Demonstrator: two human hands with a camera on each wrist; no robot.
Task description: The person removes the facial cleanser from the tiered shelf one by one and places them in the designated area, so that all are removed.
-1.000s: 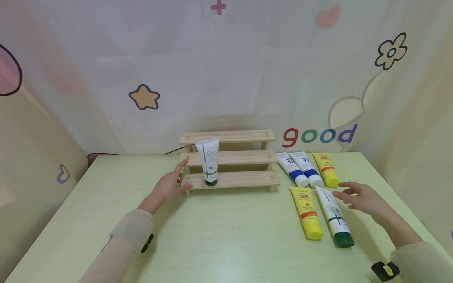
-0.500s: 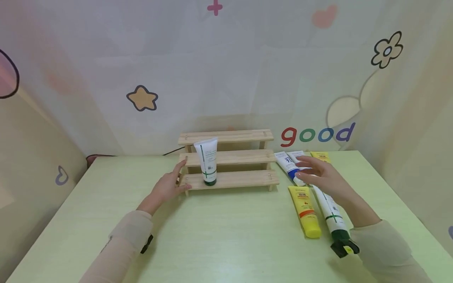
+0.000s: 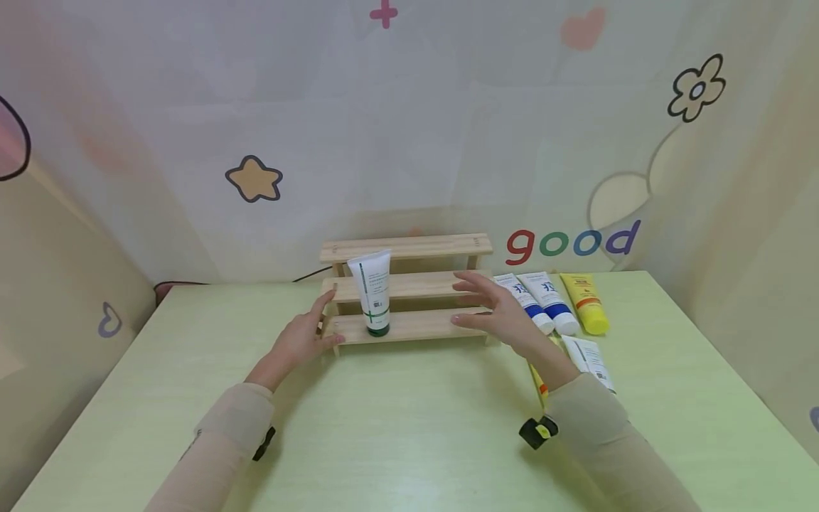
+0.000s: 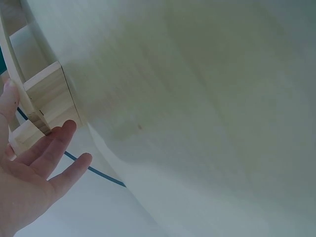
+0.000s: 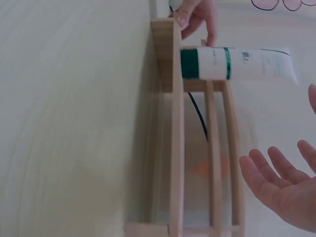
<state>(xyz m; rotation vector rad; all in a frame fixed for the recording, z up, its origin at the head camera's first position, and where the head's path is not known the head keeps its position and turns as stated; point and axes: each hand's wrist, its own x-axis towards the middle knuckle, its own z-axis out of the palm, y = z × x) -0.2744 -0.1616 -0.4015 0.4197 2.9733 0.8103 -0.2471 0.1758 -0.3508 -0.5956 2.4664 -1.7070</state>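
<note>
A three-tier wooden display rack [image 3: 422, 324] stands on the table. On its lowest shelf, towards the left, a white squeeze tube [image 3: 375, 290] stands upright on its dark green cap. My left hand [image 3: 297, 343] holds the rack's left end, thumb on the lowest shelf and fingers along the side. In front of the rack's right part, my right hand [image 3: 502, 316] has its fingers spread and holds nothing. The right wrist view shows that hand [image 5: 291, 190] apart from the shelves, below the tube [image 5: 247, 64].
Two white-and-blue tubes [image 3: 549, 299] and a yellow tube [image 3: 584, 302] lie right of the rack. Nearer lie another yellow tube [image 3: 539, 380] and a white tube [image 3: 589, 359], both partly hidden by the right arm. A printed curtain [image 3: 409, 142] hangs behind the table.
My right hand has moved left from beside the lying tubes, across them, to the front of the rack's right part. The left hand stays at the rack's left end.
</note>
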